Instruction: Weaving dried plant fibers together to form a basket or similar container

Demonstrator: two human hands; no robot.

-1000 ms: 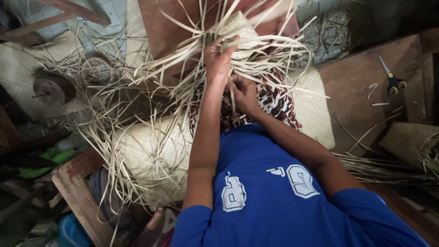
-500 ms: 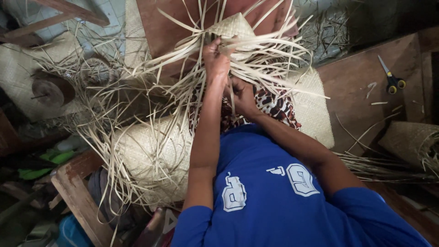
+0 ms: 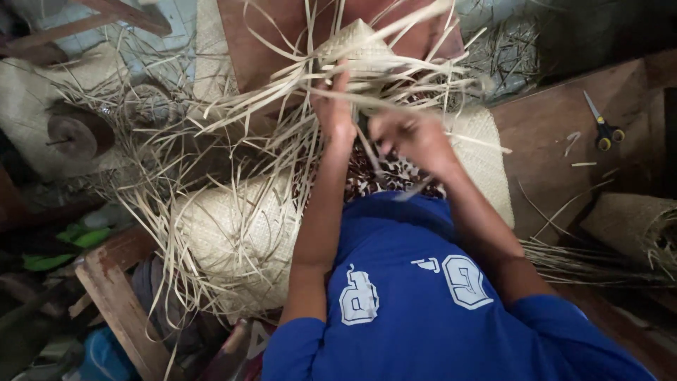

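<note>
1. Looking down from above at a person in a blue shirt [image 3: 423, 310] who sits among pale dried straw strips [image 3: 233, 134] that fan out in all directions.
2. At the far left a round woven piece [image 3: 28, 106] lies flat with a dark disc-shaped object [image 3: 70, 137] on it, and below that a wooden plank [image 3: 120, 303] runs at a slant.
3. Left of centre, a woven mat [image 3: 226, 240] of the same pale straw rests just beside the person's left arm, its loose ends trailing off the edges.
4. The left hand [image 3: 335, 116] reaches up into the bunch of strips at the centre, fingers closed around several of them, just below a woven point [image 3: 356, 42] that stands up behind.
5. The right hand [image 3: 412, 137] sits close beside the left, a little lower; it is blurred, and seems to pinch a strip, though the grip cannot be told for sure.
6. A patterned cloth [image 3: 374, 180] shows under both hands, over the lap.
7. To the right, another stretch of woven mat [image 3: 486, 162] lies against a brown wooden floor [image 3: 543, 141].
8. Far right, yellow-handled scissors [image 3: 603, 127] lie on the wood, well apart from the hands, with a rolled mat [image 3: 635, 222] below them.
</note>
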